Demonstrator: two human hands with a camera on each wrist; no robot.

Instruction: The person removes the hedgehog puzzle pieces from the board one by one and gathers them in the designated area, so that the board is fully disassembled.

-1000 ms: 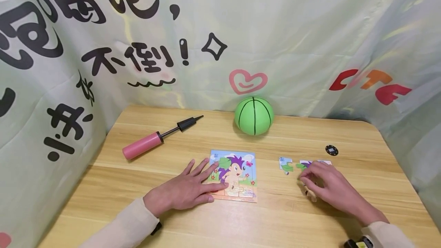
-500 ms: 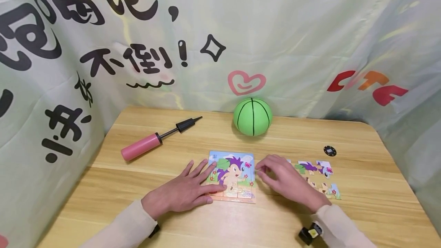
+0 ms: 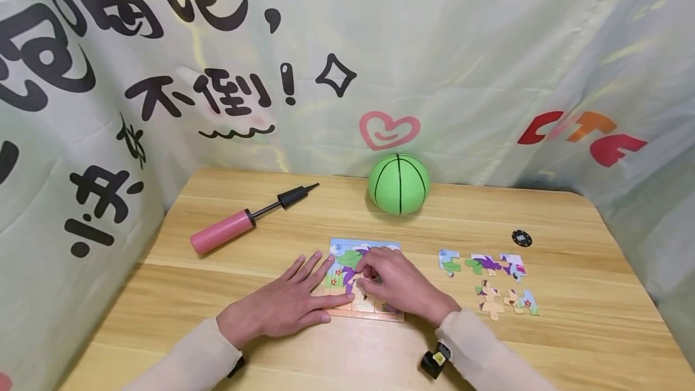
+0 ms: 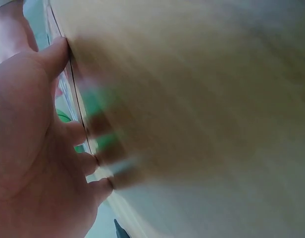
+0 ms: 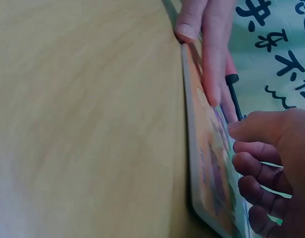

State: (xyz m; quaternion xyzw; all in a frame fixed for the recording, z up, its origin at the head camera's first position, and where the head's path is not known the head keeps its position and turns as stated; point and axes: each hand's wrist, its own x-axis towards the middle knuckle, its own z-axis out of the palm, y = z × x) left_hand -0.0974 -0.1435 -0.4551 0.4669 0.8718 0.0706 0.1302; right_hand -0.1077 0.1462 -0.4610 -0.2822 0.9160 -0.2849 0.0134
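A hedgehog jigsaw puzzle [image 3: 393, 315] lies flat in its board on the wooden table. My left hand [image 3: 274, 303] spreads its fingers over the board's left side, holding it down; the thumb rests by the front left corner. Over the puzzle's middle is my right hand [image 3: 399, 282], its fingers bent and thumb slightly apart from the index finger, with no piece visible between them. It hides much of the hedgehog's face. In the right wrist view, its thumb [image 5: 251, 126] is close to the puzzle board [image 5: 199, 163].
Loose puzzle pieces lie right of the board: a corner piece [image 3: 449, 262], a purple-and-green piece [image 3: 485, 263] and several others. A black chip [image 3: 522, 238] lies behind them. A green ball [image 3: 399, 184] and a pink hand pump [image 3: 224, 231] lie farther back, before a printed curtain [image 3: 461, 65].
My right hand has moved left from the loose pieces to over the puzzle, uncovering those pieces. The left hand stays spread on the board.
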